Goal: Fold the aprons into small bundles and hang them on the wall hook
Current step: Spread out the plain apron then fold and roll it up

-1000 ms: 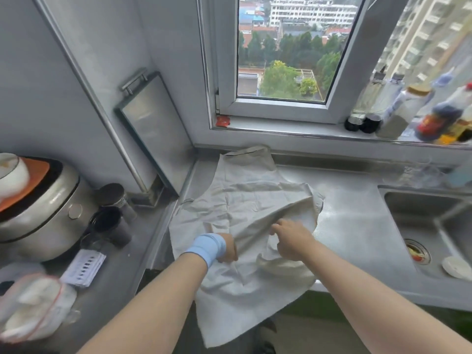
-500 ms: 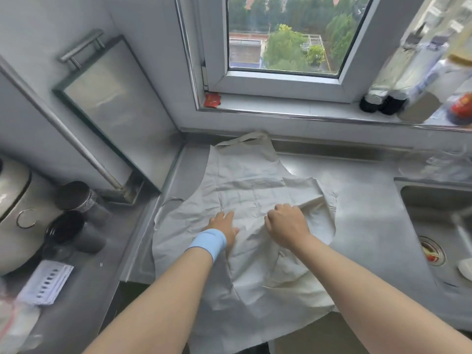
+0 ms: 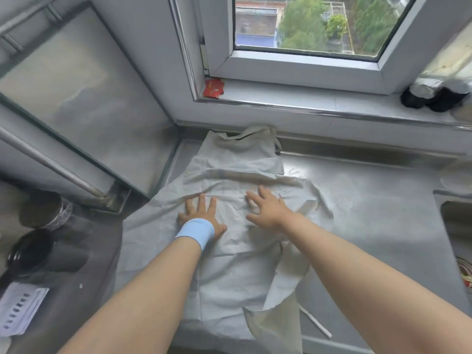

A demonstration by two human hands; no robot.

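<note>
Soft window daylight, warped blurry edges

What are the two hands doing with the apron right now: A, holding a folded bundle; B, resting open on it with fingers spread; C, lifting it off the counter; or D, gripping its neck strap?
B: the left hand and the right hand both lie open, fingers spread, on the apron, which is laid out unfolded on the counter.
</note>
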